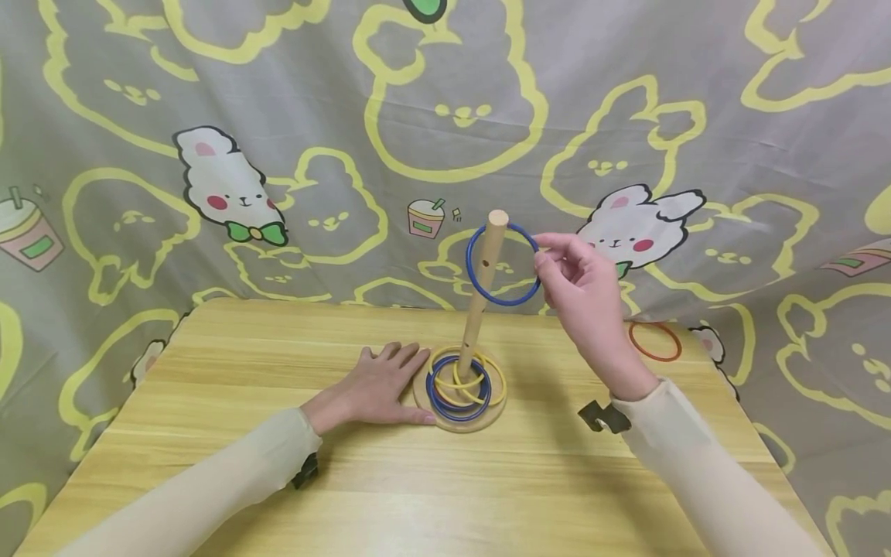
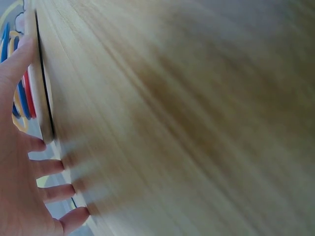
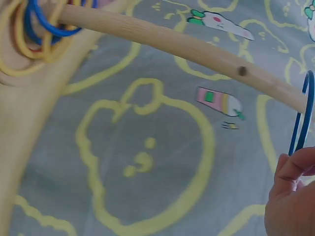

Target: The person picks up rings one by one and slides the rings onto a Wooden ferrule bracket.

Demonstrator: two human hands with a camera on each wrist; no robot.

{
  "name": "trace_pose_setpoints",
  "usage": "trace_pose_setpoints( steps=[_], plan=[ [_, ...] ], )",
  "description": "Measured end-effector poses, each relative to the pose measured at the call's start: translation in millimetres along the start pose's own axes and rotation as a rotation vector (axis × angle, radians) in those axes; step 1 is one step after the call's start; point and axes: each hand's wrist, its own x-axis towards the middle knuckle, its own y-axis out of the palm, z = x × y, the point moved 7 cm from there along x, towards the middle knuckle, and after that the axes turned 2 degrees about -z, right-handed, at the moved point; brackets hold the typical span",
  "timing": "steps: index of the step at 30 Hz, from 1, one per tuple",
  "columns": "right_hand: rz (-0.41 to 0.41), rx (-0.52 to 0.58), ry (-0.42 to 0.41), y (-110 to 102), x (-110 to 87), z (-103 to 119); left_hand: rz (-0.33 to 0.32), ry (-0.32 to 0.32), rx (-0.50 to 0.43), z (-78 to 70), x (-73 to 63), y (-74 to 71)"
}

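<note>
A blue ring [image 1: 509, 302] is pinched between the thumb and fingers of my right hand [image 1: 583, 288]. In the head view it overlaps the upper part of a wooden post [image 1: 472, 329]; whether it fully encircles the post I cannot tell. The post stands on a round wooden base [image 1: 462, 425]. Blue rings [image 1: 429, 384] and yellow rings [image 1: 503, 387] lie loosely stacked about its foot, with a red ring [image 2: 29, 96] low in the pile. My left hand [image 1: 379, 391] lies spread beside the base, thumb against its near edge.
An orange-red ring [image 1: 655, 357] lies at the far right edge of the wooden table [image 1: 418, 495]. Behind the table hangs a grey curtain [image 1: 334, 116] with cartoon prints, close to the back edge.
</note>
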Motion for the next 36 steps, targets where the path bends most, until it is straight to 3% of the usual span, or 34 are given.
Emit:
trace_pose_setpoints(
  steps=[8, 20, 27, 36],
  plan=[
    [0.117, -0.078, 0.185, 17, -17.7, -60, 0.004, -0.003, -0.001, 0.6, 0.0, 0.5],
    [0.307, -0.281, 0.269, 35, -51.3, -132, 0.001, -0.002, 0.003, -1.5, 0.2, -0.5],
    [0.401, -0.39, 0.308, 40, -63.8, -156, -0.012, 0.002, 0.009, -2.6, 0.3, -1.4],
    [0.406, -0.479, 0.351, 21, -78.6, -165, -0.02, 0.004, 0.009, -1.8, 0.0, -1.3]
  ],
)
